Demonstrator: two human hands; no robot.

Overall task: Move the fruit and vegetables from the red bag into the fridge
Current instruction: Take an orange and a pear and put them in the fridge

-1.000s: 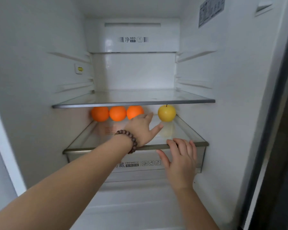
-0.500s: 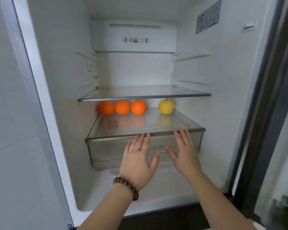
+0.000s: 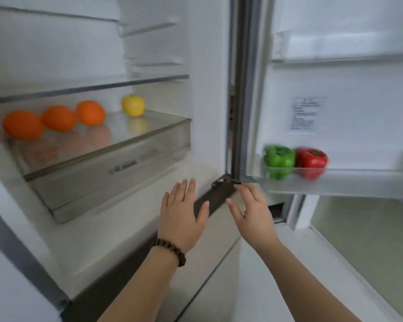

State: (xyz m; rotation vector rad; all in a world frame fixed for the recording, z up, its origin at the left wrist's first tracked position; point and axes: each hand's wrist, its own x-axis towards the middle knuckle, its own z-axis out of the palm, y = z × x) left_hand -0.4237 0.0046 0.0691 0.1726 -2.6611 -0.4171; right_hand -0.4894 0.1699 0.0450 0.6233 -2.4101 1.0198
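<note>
Three oranges (image 3: 56, 118) and a yellow apple (image 3: 133, 105) sit in a row on the glass cover of the clear drawer (image 3: 107, 168) inside the open fridge. A green pepper (image 3: 279, 160) and a red pepper (image 3: 311, 161) stand side by side in the door shelf (image 3: 335, 182) on the right. My left hand (image 3: 182, 214), with a bead bracelet on its wrist, and my right hand (image 3: 251, 212) hover with fingers spread in front of the fridge's lower edge. Both hold nothing. The red bag is out of view.
A glass shelf (image 3: 86, 89) spans the fridge above the fruit. The open door (image 3: 335, 89) stands to the right with a label on its inner wall. A dark hinge bracket (image 3: 221, 189) sits at the base between the fridge body and the door.
Both hands have drawn back from the drawer's front and now hover lower, near the hinge. The view has swung right, bringing the door shelf with the two peppers into sight.
</note>
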